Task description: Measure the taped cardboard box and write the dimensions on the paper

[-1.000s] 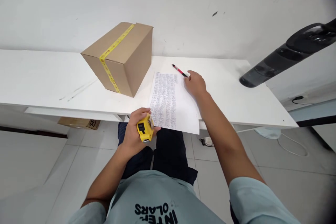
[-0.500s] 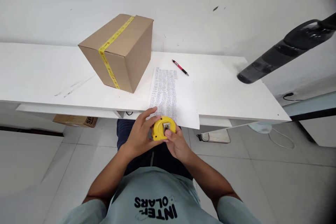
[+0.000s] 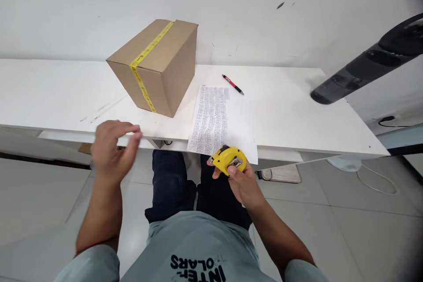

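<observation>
A yellow tape measure point(image 3: 229, 158) is gripped in my right hand point(image 3: 244, 181), thumb on its face by the metal clip, just off the table's front edge. My left hand point(image 3: 114, 152) is raised at the left near that edge, slightly blurred, with fingers bent, thumb apart and nothing held. Beyond it stands a closed cardboard box point(image 3: 148, 75) with yellow tape along its top and front. A sheet of paper point(image 3: 241, 128), its left half covered in dense writing, overhangs the edge behind the tape measure. Above the sheet lies a red and black pen point(image 3: 233, 84).
The white table point(image 3: 280, 114) runs along the wall. A dark cylindrical object point(image 3: 357, 72) rises from its right end. Below the tabletop are an open shelf and a pale flat object point(image 3: 280, 174). A cable point(image 3: 380, 187) lies on the floor at right.
My left hand has let go of the tape measure and moved left and up. My right hand keeps the tape measure, now turned and farther right. The view has shifted slightly.
</observation>
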A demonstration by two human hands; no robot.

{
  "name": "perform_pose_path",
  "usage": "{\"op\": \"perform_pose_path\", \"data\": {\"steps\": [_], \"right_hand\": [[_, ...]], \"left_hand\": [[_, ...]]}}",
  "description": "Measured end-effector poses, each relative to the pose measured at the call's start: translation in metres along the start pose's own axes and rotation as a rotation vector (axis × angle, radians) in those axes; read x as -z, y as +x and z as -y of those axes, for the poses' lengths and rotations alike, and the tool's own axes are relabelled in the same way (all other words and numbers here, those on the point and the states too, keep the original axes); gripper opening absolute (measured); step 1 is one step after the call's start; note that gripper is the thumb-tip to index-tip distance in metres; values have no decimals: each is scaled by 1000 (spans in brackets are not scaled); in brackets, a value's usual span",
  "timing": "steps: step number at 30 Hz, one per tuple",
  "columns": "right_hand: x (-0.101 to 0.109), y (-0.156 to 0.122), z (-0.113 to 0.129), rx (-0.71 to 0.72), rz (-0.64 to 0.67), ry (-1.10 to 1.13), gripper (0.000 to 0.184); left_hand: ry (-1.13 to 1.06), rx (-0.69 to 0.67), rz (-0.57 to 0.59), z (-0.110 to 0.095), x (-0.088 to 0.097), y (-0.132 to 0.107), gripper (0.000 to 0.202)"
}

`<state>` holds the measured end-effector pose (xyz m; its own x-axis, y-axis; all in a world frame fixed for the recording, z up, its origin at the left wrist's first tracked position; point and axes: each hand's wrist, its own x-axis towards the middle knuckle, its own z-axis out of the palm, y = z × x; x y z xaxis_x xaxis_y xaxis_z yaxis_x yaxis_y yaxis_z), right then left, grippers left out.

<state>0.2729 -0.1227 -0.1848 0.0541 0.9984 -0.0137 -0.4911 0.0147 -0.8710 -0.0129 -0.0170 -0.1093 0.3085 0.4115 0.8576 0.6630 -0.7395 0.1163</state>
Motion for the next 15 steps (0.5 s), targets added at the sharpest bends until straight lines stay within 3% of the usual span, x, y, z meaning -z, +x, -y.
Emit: {"op": "perform_pose_path", "data": {"steps": [4, 7, 9, 12, 15], "right_hand": [[-7, -4, -4, -55, 149, -5, 41], [-12, -7, -4, -83, 249, -62, 42], [-10, -7, 3, -95, 292, -115, 42], [2, 2, 26, -48, 286, -193, 37], [14, 23, 57, 109, 173, -260, 33]], "left_hand": [[-244, -277, 350, -44, -15, 5, 35], [-309, -358, 388, -71, -25, -4, 29], [-283, -357, 364, -71, -23, -10, 30], [-112, -340, 254, -34, -7, -10, 30], [125, -128, 44, 43, 9, 11, 23]]}}
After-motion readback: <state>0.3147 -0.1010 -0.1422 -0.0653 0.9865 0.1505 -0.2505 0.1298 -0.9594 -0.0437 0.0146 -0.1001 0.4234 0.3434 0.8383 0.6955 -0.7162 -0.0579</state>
